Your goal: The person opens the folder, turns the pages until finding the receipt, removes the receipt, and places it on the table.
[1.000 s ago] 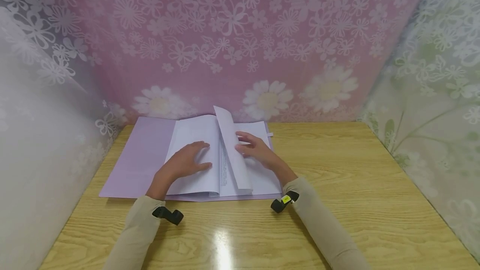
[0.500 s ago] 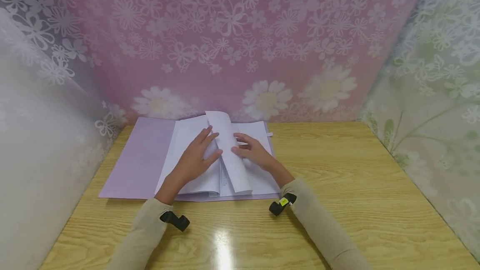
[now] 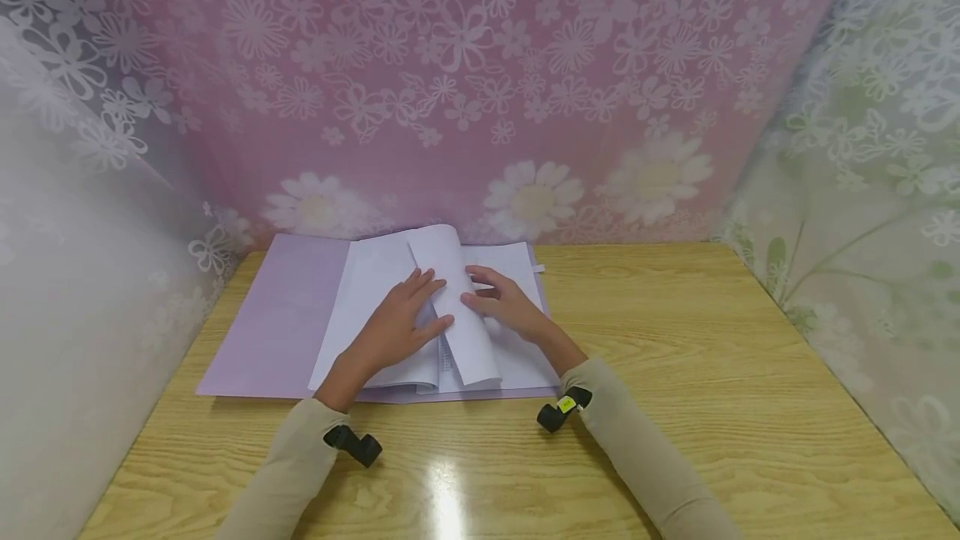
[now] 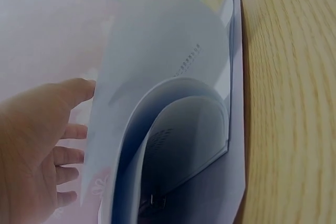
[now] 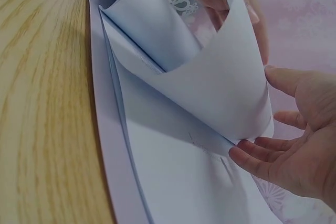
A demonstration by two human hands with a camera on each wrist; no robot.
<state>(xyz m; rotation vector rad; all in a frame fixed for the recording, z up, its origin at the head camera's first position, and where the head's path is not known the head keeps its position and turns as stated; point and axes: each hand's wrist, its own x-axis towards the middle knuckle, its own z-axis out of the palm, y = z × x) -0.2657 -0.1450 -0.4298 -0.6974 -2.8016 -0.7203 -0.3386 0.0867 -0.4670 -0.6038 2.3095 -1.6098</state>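
An open lilac folder (image 3: pixel 277 315) holds white printed sheets (image 3: pixel 367 282). One curled sheet (image 3: pixel 453 307) stands raised over the middle. My left hand (image 3: pixel 395 323) has its fingers extended at the left edge of that sheet; in the left wrist view, its thumb tip meets the paper edge. On the other side, my right hand (image 3: pixel 510 302) touches the curve of the sheet with loosely bent fingers and thumb, as the right wrist view also shows. More sheets (image 4: pixel 184 140) bend over on the left side, with a small metal fastener (image 4: pixel 157 200) beneath them.
The folder lies near the back of a wood-grain table (image 3: pixel 675 340). A pink flowered backdrop (image 3: pixel 480 90) rises behind it, with pale side panels. A small white tab (image 3: pixel 539 268) sticks out at the folder's right edge.
My left hand has moved right, from over the left-hand pages to the raised sheet. That sheet's top has curled over to the left. My right hand has stayed nearly in place.
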